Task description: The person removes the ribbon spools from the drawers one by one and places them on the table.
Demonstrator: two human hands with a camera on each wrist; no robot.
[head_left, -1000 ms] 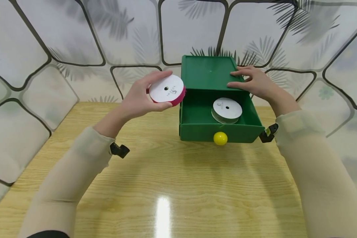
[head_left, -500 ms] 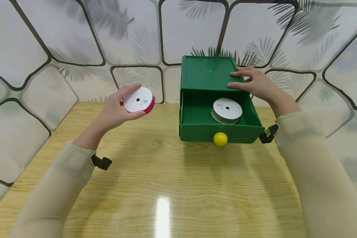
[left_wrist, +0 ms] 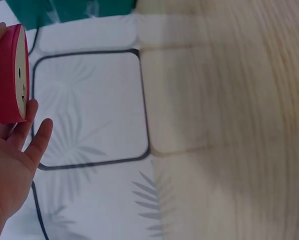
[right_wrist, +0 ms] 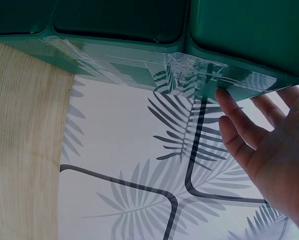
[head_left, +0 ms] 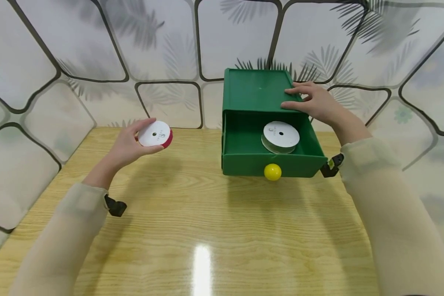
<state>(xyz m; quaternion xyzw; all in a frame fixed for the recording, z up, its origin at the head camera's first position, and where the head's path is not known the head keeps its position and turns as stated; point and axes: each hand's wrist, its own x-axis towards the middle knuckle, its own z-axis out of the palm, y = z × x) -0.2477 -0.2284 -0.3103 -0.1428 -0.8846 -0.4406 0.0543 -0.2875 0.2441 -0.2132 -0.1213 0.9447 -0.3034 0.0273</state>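
Red spool (head_left: 154,134) is gripped by the rim in L hand (head_left: 127,144), betw. thumb & fingers, white face left uncovered; rim hold prob. chosen b/c spool is flat & wide. It's held up off table (head_left: 177,213), well apart from R hand.

Top of box (head_left: 257,88) is touched near its right edge by R hand (head_left: 314,100), fingers spread & relaxed, nothing gripped; box is prob. steadied thus. Exact fingertip contact can't be told.

Below R hand, drawer (head_left: 240,164) is left pulled out, w/ 2nd spool (head_left: 281,135) set inside, white face up, nearer R hand than L. Knob (head_left: 272,172), yellow, is fixed to drawer front, touched by neither hand. Betw. L hand & 2nd spool, drawer's side wall is interposed. Clear tape (right_wrist: 182,70) is stuck along box side, near R fingers. Beyond both hands, reach is prob. limited by patterned wall (head_left: 237,37).
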